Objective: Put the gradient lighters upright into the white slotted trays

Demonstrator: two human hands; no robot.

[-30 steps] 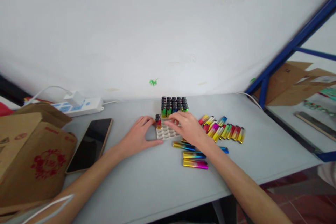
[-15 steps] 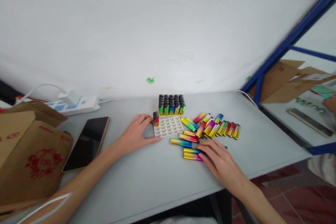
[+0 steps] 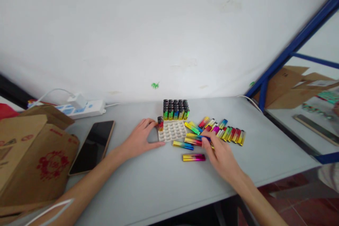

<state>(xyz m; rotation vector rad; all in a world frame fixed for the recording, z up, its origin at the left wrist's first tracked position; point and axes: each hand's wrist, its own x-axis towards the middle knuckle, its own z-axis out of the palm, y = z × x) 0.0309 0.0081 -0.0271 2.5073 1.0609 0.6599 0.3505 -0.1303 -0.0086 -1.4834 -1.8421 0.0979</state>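
My left hand [image 3: 143,137] grips the left side of a white tray [image 3: 173,130] of small round-cornered pockets, thumb at the near corner and fingers at the far side. A red lighter [image 3: 160,124] with a black top stands upright in the tray's far left pocket, beside those fingers. Over the loose lighters, my right hand [image 3: 221,155] is closed on the right end of a yellow-and-blue lighter [image 3: 194,136]. A yellow-and-red lighter [image 3: 193,142] lies just below it. Nearer me are another yellow-and-blue lighter [image 3: 183,145] and a yellow-and-magenta lighter [image 3: 194,157].
Behind the tray stands a full block of upright lighters [image 3: 176,109]. Further loose lighters [image 3: 233,136] lie to the right. At left are a phone [image 3: 92,146], a power strip [image 3: 88,109] and a brown paper bag [image 3: 50,162]. A blue frame [image 3: 280,56] borders the right.
My right hand has picked up a yellow-and-blue lighter from beside the yellow-and-magenta one and raised it away from me. My left hand keeps its place at the tray. The view has shifted slightly.
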